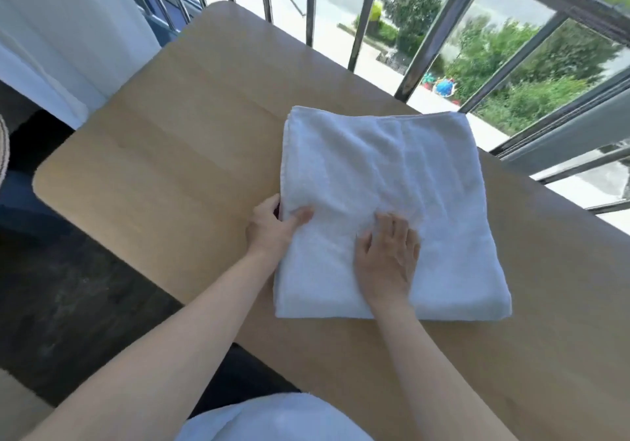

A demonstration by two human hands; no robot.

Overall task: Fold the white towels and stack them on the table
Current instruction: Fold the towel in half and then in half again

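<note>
While the towel (385, 181) lies folded on the table (163, 154) with its long axis running away from the person, the left hand (269, 229) pinches its left edge, thumb on top, fingers probably tucked underneath. Flat, fingers spread, the right hand (387, 259) presses the near half. Both hands at the near end.

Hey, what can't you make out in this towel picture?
Head view:
- Fingers of the left hand: tucked under the towel edge.
- Layers in the towel: top layer covers them.
- The white cloth at the bottom: cut off by the frame edge.
</note>
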